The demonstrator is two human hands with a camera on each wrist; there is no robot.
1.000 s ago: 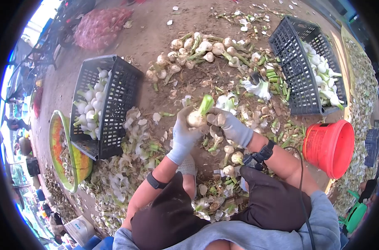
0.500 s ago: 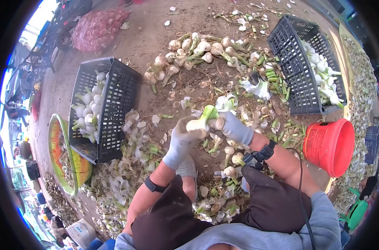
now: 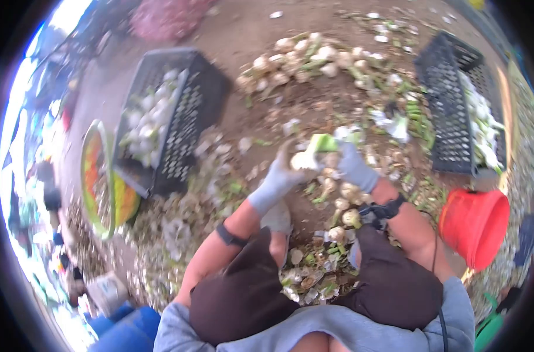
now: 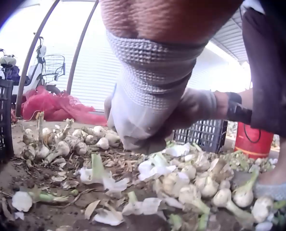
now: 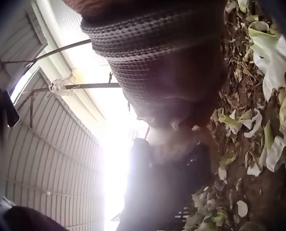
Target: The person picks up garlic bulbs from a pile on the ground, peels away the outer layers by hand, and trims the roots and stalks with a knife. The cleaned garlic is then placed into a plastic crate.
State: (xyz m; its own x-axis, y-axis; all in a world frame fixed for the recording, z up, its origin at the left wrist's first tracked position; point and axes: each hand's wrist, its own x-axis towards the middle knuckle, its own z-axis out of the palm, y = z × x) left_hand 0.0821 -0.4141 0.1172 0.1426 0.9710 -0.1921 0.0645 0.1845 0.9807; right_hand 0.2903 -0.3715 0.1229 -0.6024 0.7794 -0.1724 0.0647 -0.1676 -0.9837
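Between both gloved hands is a garlic bulb (image 3: 304,161), pale, with a thick green stalk (image 3: 324,142) pointing toward the right hand. My left hand (image 3: 281,176) grips the bulb from its left side, fingers curled round it. On the other side my right hand (image 3: 358,167) pinches at the stalk and outer skin, its fingertips partly blurred. In the right wrist view the pale bulb (image 5: 167,144) shows below the shadowed right glove. The left wrist view shows the left glove (image 4: 150,106) from behind, which hides the bulb.
Black crates of cleaned garlic stand at left (image 3: 187,117) and right (image 3: 448,117). A red bucket (image 3: 475,229) is at the right and a green-rimmed basin (image 3: 111,193) at the left. Untrimmed garlic bulbs (image 3: 278,61) lie ahead; peelings (image 3: 176,234) cover much of the ground.
The garlic's stalk has tipped from upright toward the right hand, and the bulb looks whiter. The head view has shifted, so crates, bucket and hands sit further right in it.
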